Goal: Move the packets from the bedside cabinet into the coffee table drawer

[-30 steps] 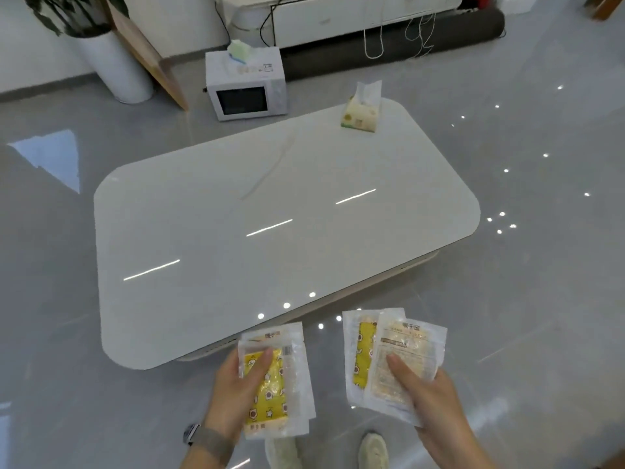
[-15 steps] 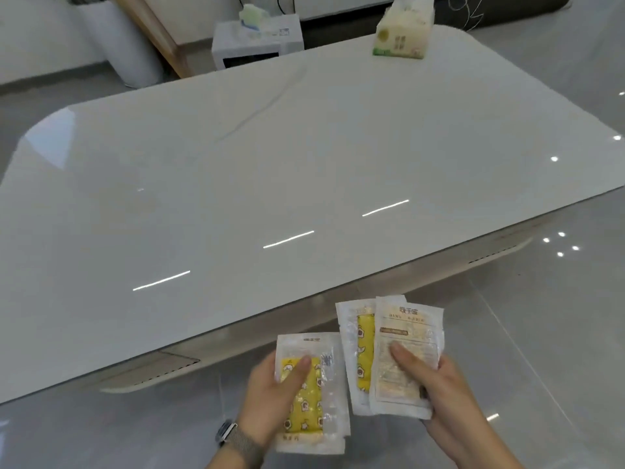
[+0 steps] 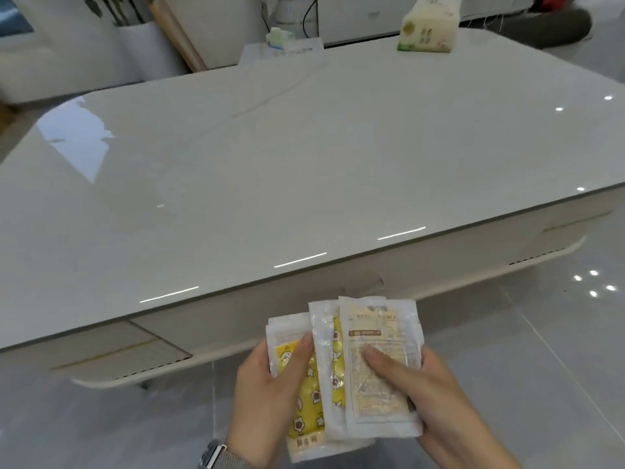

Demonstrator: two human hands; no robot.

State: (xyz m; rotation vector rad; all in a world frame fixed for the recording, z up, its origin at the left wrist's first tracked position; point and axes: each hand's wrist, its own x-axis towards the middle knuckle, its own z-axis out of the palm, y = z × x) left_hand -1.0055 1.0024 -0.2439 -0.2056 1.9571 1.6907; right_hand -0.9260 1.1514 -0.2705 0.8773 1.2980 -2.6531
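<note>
Both hands, left hand (image 3: pixel 270 394) and right hand (image 3: pixel 436 397), pinch snack packets (image 3: pixel 375 367); stack them into one, freeing fingers for the shut drawer (image 3: pixel 304 309).

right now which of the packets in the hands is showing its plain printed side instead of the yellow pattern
The front packet in the right hand: pale with text only. The packet behind it and the left hand's packet show yellow.

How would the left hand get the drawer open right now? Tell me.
Probably not yet: the left hand grips packets, as does the right hand. The drawer front itself is unobstructed.
</note>
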